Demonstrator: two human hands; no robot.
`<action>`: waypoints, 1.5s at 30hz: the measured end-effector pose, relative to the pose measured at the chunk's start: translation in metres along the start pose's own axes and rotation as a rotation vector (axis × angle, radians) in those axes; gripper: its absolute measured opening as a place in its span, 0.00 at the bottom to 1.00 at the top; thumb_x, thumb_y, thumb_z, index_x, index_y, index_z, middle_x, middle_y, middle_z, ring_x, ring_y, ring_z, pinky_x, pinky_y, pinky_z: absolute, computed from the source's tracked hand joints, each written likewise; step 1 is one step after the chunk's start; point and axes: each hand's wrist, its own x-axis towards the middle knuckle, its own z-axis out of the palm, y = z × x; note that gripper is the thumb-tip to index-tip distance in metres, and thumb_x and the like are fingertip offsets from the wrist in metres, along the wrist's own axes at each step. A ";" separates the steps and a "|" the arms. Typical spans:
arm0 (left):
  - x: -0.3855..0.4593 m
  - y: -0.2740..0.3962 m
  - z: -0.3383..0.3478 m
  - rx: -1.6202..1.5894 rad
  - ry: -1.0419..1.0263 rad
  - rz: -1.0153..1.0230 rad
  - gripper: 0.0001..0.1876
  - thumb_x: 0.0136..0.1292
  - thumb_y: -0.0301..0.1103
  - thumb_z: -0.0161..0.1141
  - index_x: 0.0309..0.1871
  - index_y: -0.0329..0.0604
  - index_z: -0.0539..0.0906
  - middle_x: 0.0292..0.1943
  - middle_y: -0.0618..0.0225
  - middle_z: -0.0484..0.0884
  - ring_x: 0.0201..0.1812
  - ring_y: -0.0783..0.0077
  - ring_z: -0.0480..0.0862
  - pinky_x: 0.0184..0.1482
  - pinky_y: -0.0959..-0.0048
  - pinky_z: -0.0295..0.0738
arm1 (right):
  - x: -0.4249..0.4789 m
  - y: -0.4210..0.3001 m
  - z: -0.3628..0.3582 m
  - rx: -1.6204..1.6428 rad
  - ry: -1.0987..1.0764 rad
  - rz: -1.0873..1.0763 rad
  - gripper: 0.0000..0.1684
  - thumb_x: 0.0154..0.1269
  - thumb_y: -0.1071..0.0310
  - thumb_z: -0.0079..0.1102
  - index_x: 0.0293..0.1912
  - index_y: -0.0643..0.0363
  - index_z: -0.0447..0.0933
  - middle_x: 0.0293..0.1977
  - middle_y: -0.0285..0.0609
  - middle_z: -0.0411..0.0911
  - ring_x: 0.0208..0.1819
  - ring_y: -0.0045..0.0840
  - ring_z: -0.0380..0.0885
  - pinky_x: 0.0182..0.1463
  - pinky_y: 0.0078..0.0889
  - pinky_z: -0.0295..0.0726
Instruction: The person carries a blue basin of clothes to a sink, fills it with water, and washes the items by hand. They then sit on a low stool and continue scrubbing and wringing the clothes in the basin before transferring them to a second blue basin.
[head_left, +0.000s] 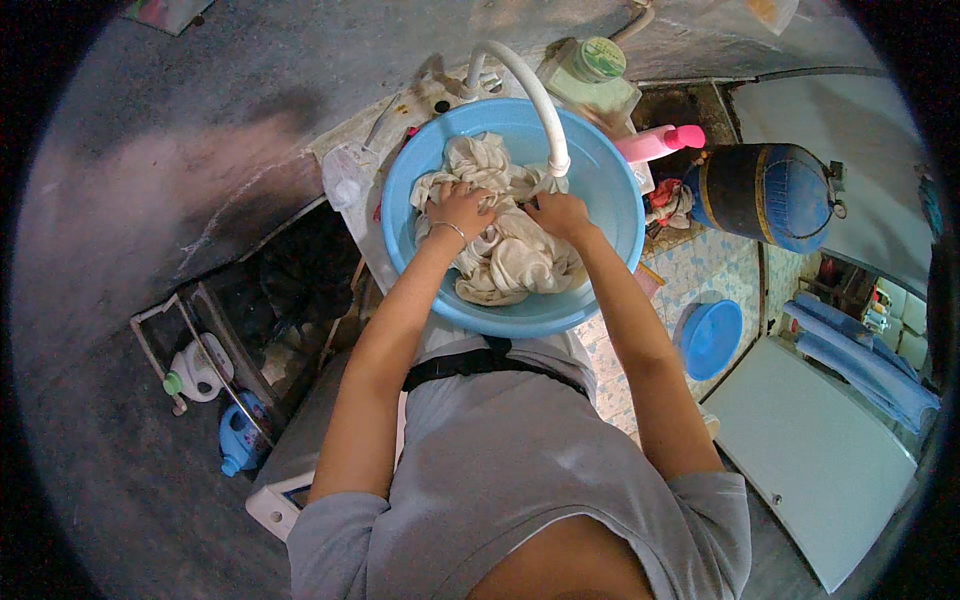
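A wide light-blue plastic basin stands in front of my waist, with a bunched, wet-looking off-white cloth in it. My left hand, a thin bracelet at its wrist, lies on the cloth with its fingers spread. Curled fingers of my right hand grip the cloth to the right of it; their tips are partly hidden in the folds. Over the basin arches a white spout hose, its end just above my right hand.
Right of the basin are a pink bottle and a blue gas cylinder. A round green-lidded tub sits behind. On the tiled floor rests a smaller blue basin. Detergent bottles hang on a rack at left, beside the wall.
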 end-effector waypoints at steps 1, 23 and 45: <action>0.000 0.000 0.000 -0.001 -0.003 -0.004 0.24 0.55 0.54 0.55 0.57 0.72 0.73 0.65 0.74 0.64 0.69 0.60 0.55 0.61 0.38 0.54 | 0.001 0.000 0.001 -0.004 -0.005 -0.006 0.26 0.64 0.47 0.44 0.50 0.59 0.70 0.37 0.50 0.80 0.41 0.43 0.79 0.45 0.46 0.76; 0.001 0.000 0.000 0.019 -0.038 -0.008 0.24 0.56 0.55 0.54 0.58 0.71 0.73 0.65 0.73 0.63 0.69 0.60 0.53 0.60 0.38 0.55 | 0.003 0.002 0.004 0.010 0.040 -0.010 0.26 0.64 0.47 0.44 0.47 0.59 0.72 0.35 0.51 0.80 0.38 0.45 0.79 0.43 0.47 0.77; 0.001 -0.001 0.002 0.018 0.013 -0.001 0.22 0.56 0.53 0.55 0.56 0.71 0.74 0.63 0.74 0.66 0.67 0.60 0.57 0.61 0.41 0.57 | 0.002 0.003 0.007 0.038 0.109 -0.016 0.30 0.65 0.40 0.39 0.36 0.56 0.77 0.30 0.53 0.80 0.35 0.47 0.80 0.39 0.47 0.77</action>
